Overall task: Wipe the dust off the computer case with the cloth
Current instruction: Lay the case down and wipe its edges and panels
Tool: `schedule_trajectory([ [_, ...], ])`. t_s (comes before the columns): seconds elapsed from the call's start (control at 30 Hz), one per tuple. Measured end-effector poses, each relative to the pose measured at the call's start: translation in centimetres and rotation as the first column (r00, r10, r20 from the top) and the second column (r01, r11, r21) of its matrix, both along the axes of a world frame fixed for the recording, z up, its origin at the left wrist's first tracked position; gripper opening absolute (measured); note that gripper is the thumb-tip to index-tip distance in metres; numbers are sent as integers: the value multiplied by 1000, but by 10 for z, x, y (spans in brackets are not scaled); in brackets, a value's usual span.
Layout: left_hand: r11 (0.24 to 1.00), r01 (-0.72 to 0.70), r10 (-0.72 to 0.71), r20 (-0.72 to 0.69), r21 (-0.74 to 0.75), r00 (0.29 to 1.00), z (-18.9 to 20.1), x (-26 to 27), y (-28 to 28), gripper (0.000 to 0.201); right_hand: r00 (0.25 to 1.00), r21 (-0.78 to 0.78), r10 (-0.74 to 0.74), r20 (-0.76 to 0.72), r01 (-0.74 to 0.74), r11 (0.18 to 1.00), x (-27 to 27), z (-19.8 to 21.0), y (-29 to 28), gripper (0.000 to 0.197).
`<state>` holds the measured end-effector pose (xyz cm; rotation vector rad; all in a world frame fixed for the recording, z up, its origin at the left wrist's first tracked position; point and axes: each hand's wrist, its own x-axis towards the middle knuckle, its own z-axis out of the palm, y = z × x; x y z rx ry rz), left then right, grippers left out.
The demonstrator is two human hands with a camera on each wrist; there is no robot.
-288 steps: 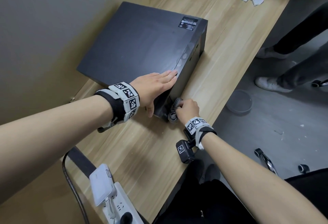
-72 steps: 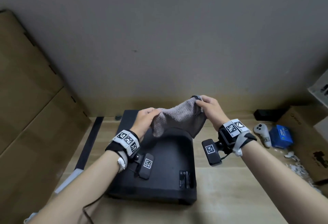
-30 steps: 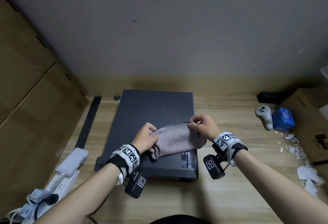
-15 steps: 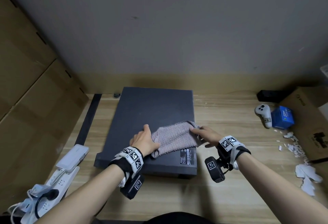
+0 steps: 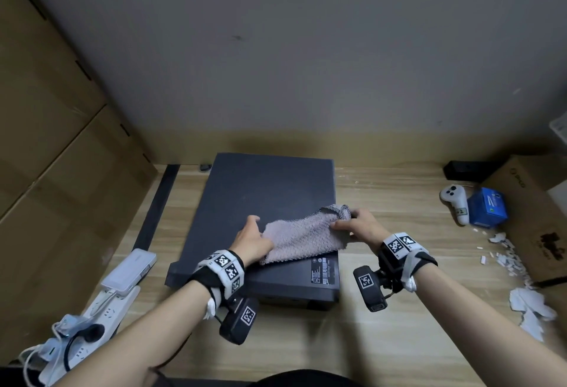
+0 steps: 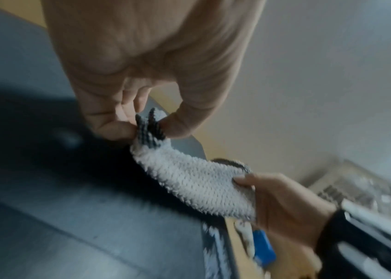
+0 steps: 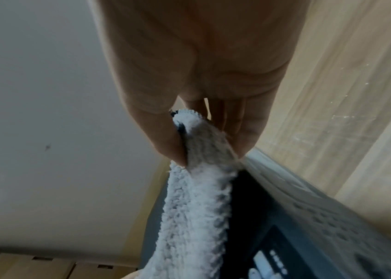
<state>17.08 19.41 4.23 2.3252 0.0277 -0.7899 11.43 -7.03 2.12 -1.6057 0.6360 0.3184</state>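
A black computer case (image 5: 254,202) lies flat on the wooden desk (image 5: 383,325). A grey knitted cloth (image 5: 302,239) is stretched over the case's near right part, close to its label. My left hand (image 5: 253,241) pinches the cloth's left end (image 6: 150,130) between thumb and fingers. My right hand (image 5: 356,225) pinches the right end (image 7: 199,139) at the case's right edge. The cloth (image 6: 199,190) sags between both hands just above the case top (image 6: 70,217).
A power strip with a white adapter (image 5: 92,304) lies at the near left. A white controller (image 5: 455,202), a blue box (image 5: 487,207) and a cardboard box (image 5: 534,218) sit at the right, with torn paper scraps (image 5: 530,307). Brown cartons (image 5: 46,141) line the left wall.
Both hands brought the cloth down from in front of the wall onto the case's near right part. Over the last half second it spread slightly and shifted right.
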Motion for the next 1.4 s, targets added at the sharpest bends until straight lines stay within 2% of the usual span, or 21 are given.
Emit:
schedule_trajectory([
  [0.13,948,-234,245,29,-216,969,18,18,11,62,990,60,-25,142,17,998,3,15,7,27],
  [0.2,920,-259,296,90,-295,951,25,26,17,60,982,23,-52,183,49,999,4,18,11,23],
  [0.27,955,-203,235,135,-218,963,28,30,23,59,991,-96,-39,127,52,994,6,16,13,22],
  [0.33,997,-72,73,112,-13,991,24,27,30,54,997,-317,78,4,-73,946,7,11,16,24],
  [0.4,993,18,-27,72,117,997,16,23,34,50,978,-428,184,-97,-208,880,6,4,19,27],
  [0.5,993,12,-21,73,113,997,8,20,39,49,971,-413,197,-134,-235,880,4,-2,20,27],
  [0.63,997,-80,80,121,-5,989,15,20,45,48,994,-362,93,-61,-108,926,2,-2,19,28],
  [0.8,973,36,22,248,-228,968,39,18,13,42,994,-179,84,72,-70,981,1,5,30,33],
  [0.9,915,114,-54,161,-387,985,45,5,-29,36,994,-89,67,83,-60,994,1,6,34,29],
  [1.03,862,162,-180,9,-481,984,38,-13,-65,53,998,-43,35,59,-33,999,-6,8,33,11],
  [1.13,889,102,-103,22,-447,994,24,-13,-62,43,998,35,-31,55,29,999,-12,8,32,21],
  [1.2,915,61,-42,55,-399,998,16,-9,-52,36,999,-80,-7,53,11,997,-11,0,30,29],
  [1.3,949,58,-28,100,-310,995,11,-3,-39,30,994,-262,111,9,-105,959,-9,-13,32,55],
  [1.33,955,61,-32,103,-289,994,11,-1,-38,29,992,-286,122,1,-117,951,-8,-19,31,55],
  [1.4,959,72,-47,100,-274,994,11,2,-42,26,995,-323,94,34,-79,943,-9,-17,29,34],
])
